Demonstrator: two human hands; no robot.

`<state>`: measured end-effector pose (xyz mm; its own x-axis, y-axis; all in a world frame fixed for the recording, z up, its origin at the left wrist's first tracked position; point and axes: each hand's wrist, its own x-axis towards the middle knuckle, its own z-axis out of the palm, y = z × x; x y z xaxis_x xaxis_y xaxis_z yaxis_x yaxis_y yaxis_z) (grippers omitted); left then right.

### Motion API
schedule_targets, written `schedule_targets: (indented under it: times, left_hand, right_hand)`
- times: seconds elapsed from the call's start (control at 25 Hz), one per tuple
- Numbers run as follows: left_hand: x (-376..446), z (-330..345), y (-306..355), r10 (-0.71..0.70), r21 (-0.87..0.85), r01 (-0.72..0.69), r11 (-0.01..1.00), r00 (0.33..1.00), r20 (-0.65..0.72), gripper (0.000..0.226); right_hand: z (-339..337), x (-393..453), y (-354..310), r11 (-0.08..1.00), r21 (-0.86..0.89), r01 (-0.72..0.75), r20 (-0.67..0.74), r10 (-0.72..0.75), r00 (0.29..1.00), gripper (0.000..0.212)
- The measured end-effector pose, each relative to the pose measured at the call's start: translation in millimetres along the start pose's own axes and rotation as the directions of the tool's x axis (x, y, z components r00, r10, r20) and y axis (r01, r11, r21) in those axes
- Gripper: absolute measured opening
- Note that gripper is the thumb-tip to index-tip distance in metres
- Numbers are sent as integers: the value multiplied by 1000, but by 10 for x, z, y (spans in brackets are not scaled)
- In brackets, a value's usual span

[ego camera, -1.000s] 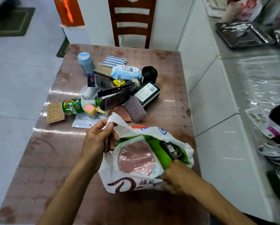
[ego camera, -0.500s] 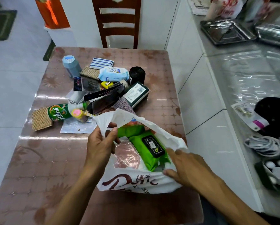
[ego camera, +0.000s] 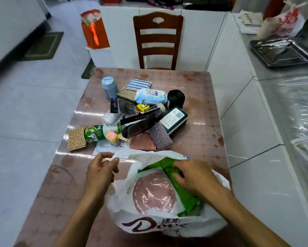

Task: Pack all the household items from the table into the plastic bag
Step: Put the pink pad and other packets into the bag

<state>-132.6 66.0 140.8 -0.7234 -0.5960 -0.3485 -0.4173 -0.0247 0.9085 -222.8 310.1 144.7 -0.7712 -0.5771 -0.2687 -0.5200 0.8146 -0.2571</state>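
A white plastic bag (ego camera: 149,223) with brown lettering lies open on the table's near half. My left hand (ego camera: 101,172) pinches its upper left rim and holds the mouth wide. My right hand (ego camera: 192,175) reaches inside and rests on a green wet-wipes pack (ego camera: 185,198), covering its black lid. Through the bag's thin wall the brown table shows as a round patch. Behind the bag a pile of household items waits: a green bottle (ego camera: 93,133), a blue wipes pack (ego camera: 150,96), a dark green box (ego camera: 173,118), a black roll (ego camera: 175,98), a grey-blue canister (ego camera: 109,87) and several woven cloths.
The brown patterned table (ego camera: 64,175) has a wooden chair (ego camera: 157,41) at its far end. A white cabinet side runs along the right, topped by a counter with a metal tray (ego camera: 283,52). An orange bag (ego camera: 94,29) stands on a white block at the back left.
My right hand has gone from the bag's right rim into the bag, onto the green pack. My left hand has pulled the rim out to the left. The camera tilted up.
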Motion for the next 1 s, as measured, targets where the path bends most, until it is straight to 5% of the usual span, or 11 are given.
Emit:
schedule_targets:
  times: [0.08,0.16,0.32,0.4,0.56,0.64,0.68,0.72,0.8,0.92,1.0]
  left_hand:
    - [70,-6,52,72,-34,-71,997,997,39,13]
    - [91,25,131,141,-65,-134,989,984,110,11]
    - [145,64,86,173,-55,-165,985,958,227,27]
    - [136,55,65,166,-59,-156,986,954,249,30]
    - [188,57,104,191,8,-201,980,940,282,33]
    - [229,78,133,193,-14,-197,980,941,280,38]
    - [243,91,133,196,-30,-195,980,943,271,41]
    - [251,104,115,194,-48,-188,981,947,257,42]
    - [288,137,56,169,-72,-156,985,959,228,41]
    - [378,171,-47,51,-8,-51,999,987,149,35]
    - [445,156,-71,67,213,-68,975,998,9,34]
  right_hand:
    - [-187,360,-134,948,318,-11,-219,85,972,16]
    - [-130,834,-72,872,472,-126,-267,278,923,12]
    - [543,1565,266,708,497,-502,138,506,851,37]
    - [823,1713,276,717,436,-543,187,518,835,33]
    - [345,1408,203,694,656,-296,-118,483,868,15]
    - [-92,868,222,450,892,-35,-208,479,853,10]
    - [-242,553,242,324,946,35,-171,401,900,16]
    - [-304,276,252,311,950,21,-110,272,956,19]
    - [-216,-60,239,582,805,-119,101,63,993,20]
    - [73,-31,103,851,499,-165,334,-13,942,29]
    - [213,76,10,974,196,-113,258,60,964,33]
